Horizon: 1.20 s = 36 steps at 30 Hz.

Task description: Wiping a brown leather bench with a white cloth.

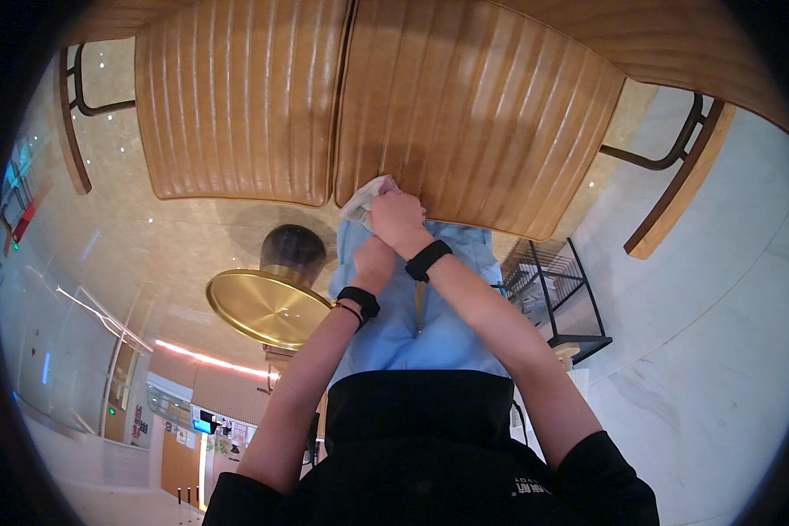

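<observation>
My right hand point(398, 215) is closed around a whitish cloth point(363, 200), which bunches out past its left side and top. Both lie over the front edge of a tan, ribbed leather seat cushion point(473, 118). Just below, my left hand point(373, 260) is close against my right hand and wrist. Its fingers are hidden, so whether it grips the cloth cannot be told. Each wrist wears a black band. Light blue trousers point(394, 335) show beneath my forearms.
A second tan cushion point(237, 105) adjoins on the left. A round gold-topped side table point(269, 308) stands left of my legs. On the right is a black wire rack point(552, 289) holding items. Wooden armrests point(676, 191) flank the seat above the pale floor point(697, 368).
</observation>
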Each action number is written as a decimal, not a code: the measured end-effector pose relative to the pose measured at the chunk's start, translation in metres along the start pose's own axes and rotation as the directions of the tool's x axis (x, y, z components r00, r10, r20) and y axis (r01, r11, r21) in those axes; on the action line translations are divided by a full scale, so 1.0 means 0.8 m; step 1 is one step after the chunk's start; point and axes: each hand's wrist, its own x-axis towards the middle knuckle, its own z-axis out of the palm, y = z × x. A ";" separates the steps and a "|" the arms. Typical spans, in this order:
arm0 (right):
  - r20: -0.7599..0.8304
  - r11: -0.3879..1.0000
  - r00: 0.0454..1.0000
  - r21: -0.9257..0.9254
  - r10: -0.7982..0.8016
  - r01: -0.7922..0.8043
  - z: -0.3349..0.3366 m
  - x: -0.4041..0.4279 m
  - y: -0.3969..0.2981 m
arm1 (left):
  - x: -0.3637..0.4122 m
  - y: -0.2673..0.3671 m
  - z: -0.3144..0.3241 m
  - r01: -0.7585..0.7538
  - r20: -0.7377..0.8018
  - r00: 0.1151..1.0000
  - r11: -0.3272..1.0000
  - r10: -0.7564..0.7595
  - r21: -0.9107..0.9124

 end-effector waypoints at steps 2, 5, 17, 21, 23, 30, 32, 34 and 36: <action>0.069 1.000 0.998 -0.003 0.000 0.000 -0.007 0.006 -0.007 | 0.003 0.000 0.003 0.044 0.013 0.999 0.999 -0.045 0.026; -0.048 0.996 0.997 0.073 -0.053 0.057 -0.013 -0.003 0.007 | 0.006 0.005 0.020 -0.038 -0.068 0.997 0.993 0.045 0.111; -0.079 0.999 0.997 0.032 0.004 -0.002 -0.016 0.006 0.034 | 0.015 0.014 -0.004 -0.084 -0.106 0.990 0.995 0.089 0.054; -0.080 0.999 0.996 0.024 -0.036 0.038 -0.029 0.027 0.017 | 0.025 0.012 -0.013 0.059 -0.098 0.993 0.998 -0.058 0.003; -0.094 0.998 0.995 0.046 -0.032 0.036 -0.036 0.025 0.027 | 0.030 0.026 -0.011 0.013 -0.170 0.985 1.000 -0.017 -0.023; -0.144 0.987 0.989 0.161 0.027 -0.004 -0.061 0.004 0.054 | 0.045 0.055 -0.022 0.086 -0.080 0.993 0.996 -0.085 0.007; -0.118 0.991 0.993 0.133 0.029 -0.013 -0.057 0.011 0.046 | 0.052 0.036 -0.018 0.005 -0.048 0.999 0.995 -0.001 0.100; -0.270 0.988 0.960 0.116 -0.070 0.104 -0.046 0.023 0.041 | 0.050 0.032 -0.033 -0.001 -0.069 0.998 0.997 0.006 0.074; -0.214 0.991 0.976 0.111 -0.050 0.075 -0.049 0.031 0.036 | 0.051 0.027 -0.037 0.005 -0.096 0.995 0.999 0.000 0.047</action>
